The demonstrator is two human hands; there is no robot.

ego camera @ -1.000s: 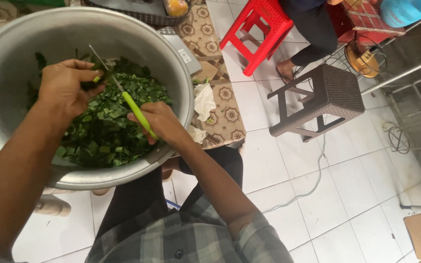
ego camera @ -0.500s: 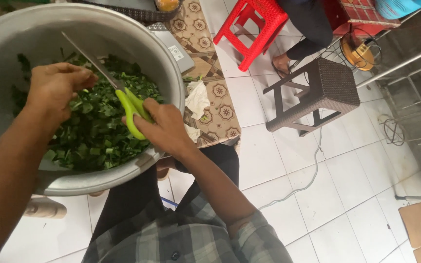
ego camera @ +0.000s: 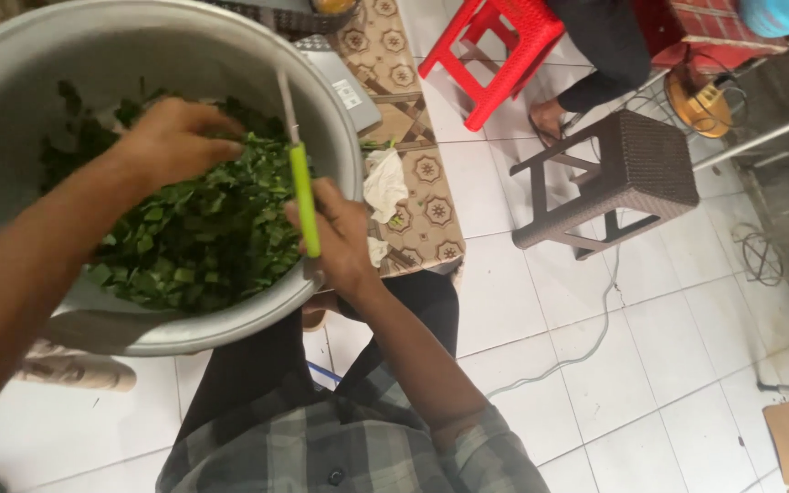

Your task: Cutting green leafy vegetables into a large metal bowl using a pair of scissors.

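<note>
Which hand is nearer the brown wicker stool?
Right. The right hand, gripping the green-handled scissors at the bowl's rim, is nearer the stool; the left hand rests on the greens, farther away.

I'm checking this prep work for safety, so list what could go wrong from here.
1. The left hand rests on the chopped greens close to the blades of the green-handled scissors gripped by the right hand; a snip might nick a finger.
2. The large metal bowl seems to rest on the person's lap, so it could tip.
3. A white cable trails across the tiles, a possible trip hazard.
</note>
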